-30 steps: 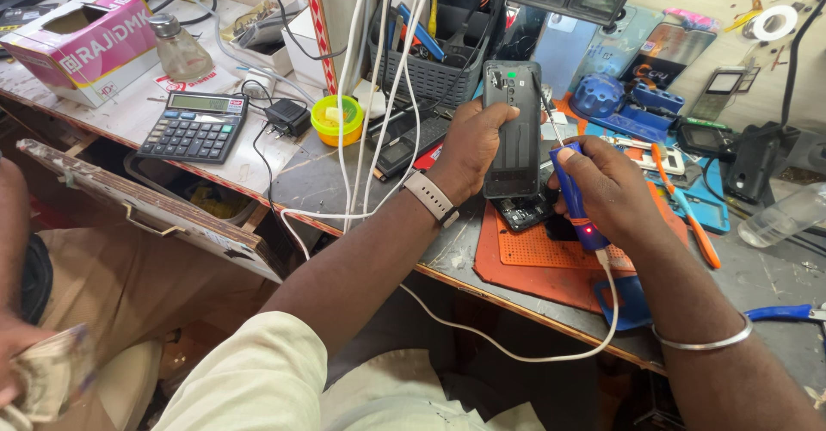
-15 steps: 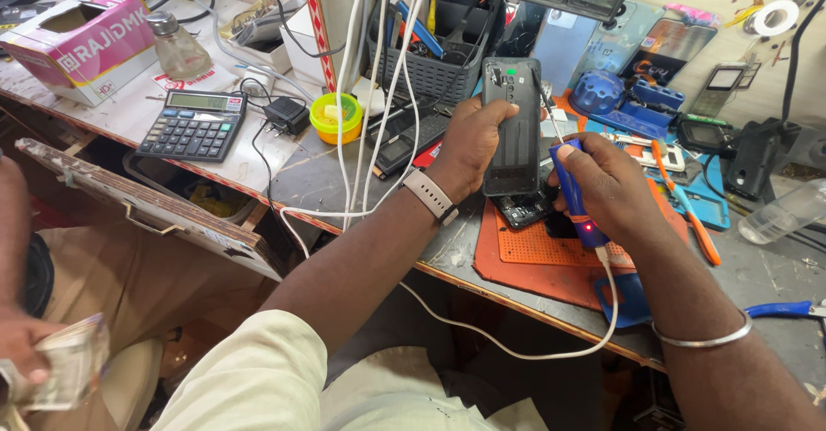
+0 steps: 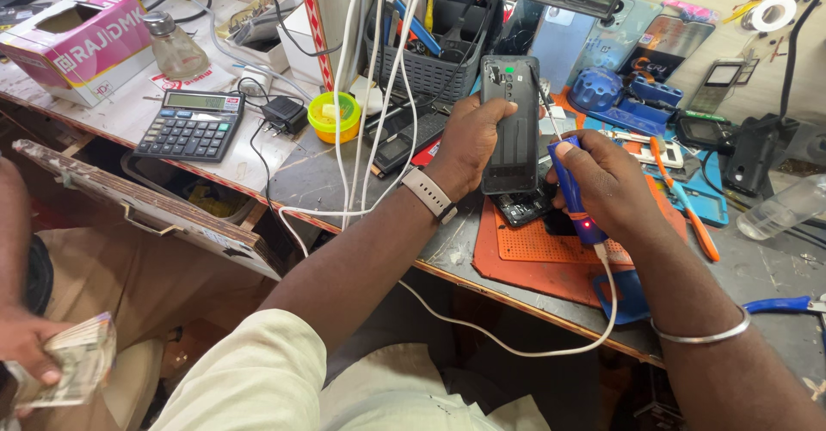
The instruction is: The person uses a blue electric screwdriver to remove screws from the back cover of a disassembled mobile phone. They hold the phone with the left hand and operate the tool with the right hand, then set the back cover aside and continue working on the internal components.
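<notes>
Holding a dark phone [image 3: 509, 126] upright over the orange mat [image 3: 551, 250].
Left hand [image 3: 465, 143] grips phone; right hand [image 3: 602, 186] clasps blue corded screwdriver [image 3: 570, 192], tip at phone's top edge. Pink-white carton [image 3: 73, 44] far left; yellow tub [image 3: 334, 117] beside calculator [image 3: 191, 124].

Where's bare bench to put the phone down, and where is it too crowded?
Bare patches: the front of the orange mat below the left hand, and the grey bench right of the right hand, between the orange screwdriver and blue pliers. Crowded: the back edge by the parts basket, and the hanging white cables beside the calculator.
</notes>
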